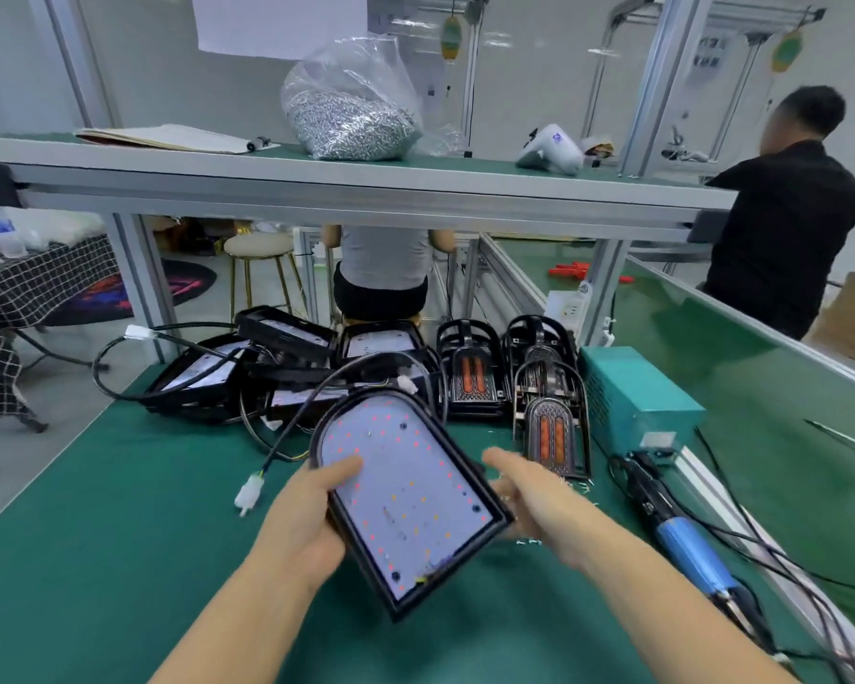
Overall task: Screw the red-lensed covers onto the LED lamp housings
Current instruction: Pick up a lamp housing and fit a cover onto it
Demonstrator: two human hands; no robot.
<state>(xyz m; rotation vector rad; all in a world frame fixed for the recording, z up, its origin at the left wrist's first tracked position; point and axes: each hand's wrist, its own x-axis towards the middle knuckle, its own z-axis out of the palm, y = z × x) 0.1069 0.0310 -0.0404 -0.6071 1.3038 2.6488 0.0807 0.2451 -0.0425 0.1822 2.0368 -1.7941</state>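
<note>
Head view, green bench mat (119, 535), aluminium-framed shelf (317, 185), grey floor (30, 461)

Green-matted bench (95, 560) under an aluminium-framed shelf (317, 182). Pale walls, grey floor (30, 456), a round stool (258, 245), and what may be a checked tablecloth (1, 308) at left.

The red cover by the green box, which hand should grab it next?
Probably the right hand. It is open and already stretched toward the nearest red-lensed cover, which stands on that side. The left hand is busy gripping the lamp housing by its edge.
</note>
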